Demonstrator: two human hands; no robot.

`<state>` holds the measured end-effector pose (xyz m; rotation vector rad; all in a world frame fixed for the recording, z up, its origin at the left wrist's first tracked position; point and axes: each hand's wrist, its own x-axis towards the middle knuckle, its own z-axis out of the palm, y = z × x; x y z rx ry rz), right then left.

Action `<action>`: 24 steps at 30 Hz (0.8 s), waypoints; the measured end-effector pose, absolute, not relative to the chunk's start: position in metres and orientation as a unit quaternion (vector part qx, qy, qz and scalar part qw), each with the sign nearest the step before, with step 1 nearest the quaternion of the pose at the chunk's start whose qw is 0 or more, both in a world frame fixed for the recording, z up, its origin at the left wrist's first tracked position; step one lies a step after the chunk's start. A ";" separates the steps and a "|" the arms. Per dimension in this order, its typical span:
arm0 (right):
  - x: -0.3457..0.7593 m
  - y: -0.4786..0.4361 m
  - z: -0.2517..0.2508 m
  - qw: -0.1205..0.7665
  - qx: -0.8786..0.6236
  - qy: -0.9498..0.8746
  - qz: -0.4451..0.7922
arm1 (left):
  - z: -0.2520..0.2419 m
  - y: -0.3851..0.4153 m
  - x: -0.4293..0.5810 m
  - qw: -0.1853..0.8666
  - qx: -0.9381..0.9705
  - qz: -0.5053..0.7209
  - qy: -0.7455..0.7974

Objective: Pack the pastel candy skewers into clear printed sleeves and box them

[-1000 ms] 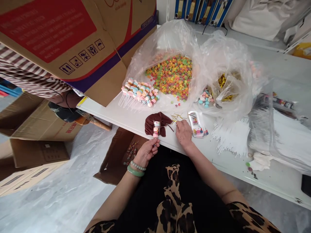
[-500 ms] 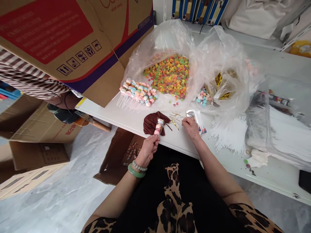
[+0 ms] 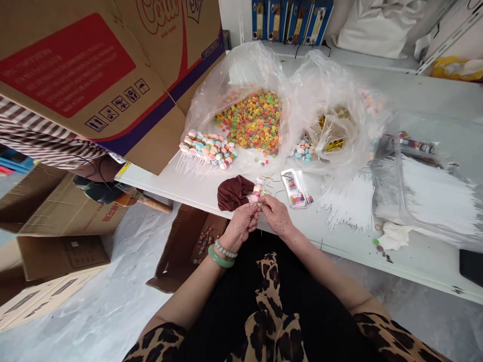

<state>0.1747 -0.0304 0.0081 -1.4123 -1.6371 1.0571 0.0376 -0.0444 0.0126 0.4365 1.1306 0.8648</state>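
Observation:
My left hand (image 3: 239, 226) is shut on a candy stick in a clear wrapper (image 3: 257, 190), holding it upright just above the white table's edge. My right hand (image 3: 275, 213) pinches the same stick low down, its fingertips meeting my left hand. Whether those fingertips also hold a thin gold twist tie is too small to tell. Loose gold twist ties (image 3: 272, 180) lie just behind the hands. To the left of the stick lies a crumpled brown cloth (image 3: 234, 193), and a stack of printed clear wrappers (image 3: 296, 188) lies to the right.
Clear plastic bags hold coloured candy rings (image 3: 251, 120) and candy skewers (image 3: 207, 150). White sticks (image 3: 345, 198) lie on the table (image 3: 339, 236). A cardboard box (image 3: 94, 85) overhangs the left, and an open carton (image 3: 181, 251) sits below the table edge.
My right hand has moved left from the gold ties to the wrapped stick. My left hand has brought the stick toward it, and the two hands now meet. The whole view has shifted slightly.

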 end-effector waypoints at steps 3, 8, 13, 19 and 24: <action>0.167 -0.037 0.004 0.336 -0.605 -0.607 0.391 | 0.012 -0.048 0.037 0.723 0.218 0.410 0.511; 0.166 -0.038 0.007 0.329 -0.551 -0.625 0.444 | 0.006 -0.050 0.036 0.693 0.241 0.411 0.542; 0.169 -0.042 0.002 0.315 -0.576 -0.603 0.454 | 0.002 -0.048 0.038 0.671 0.226 0.414 0.573; 0.184 -0.044 -0.008 0.330 -0.586 -0.547 0.498 | -0.002 -0.043 0.028 0.701 0.192 0.402 0.556; 0.178 -0.039 -0.001 0.397 -0.570 -0.564 0.448 | -0.006 -0.042 0.026 0.733 0.205 0.372 0.531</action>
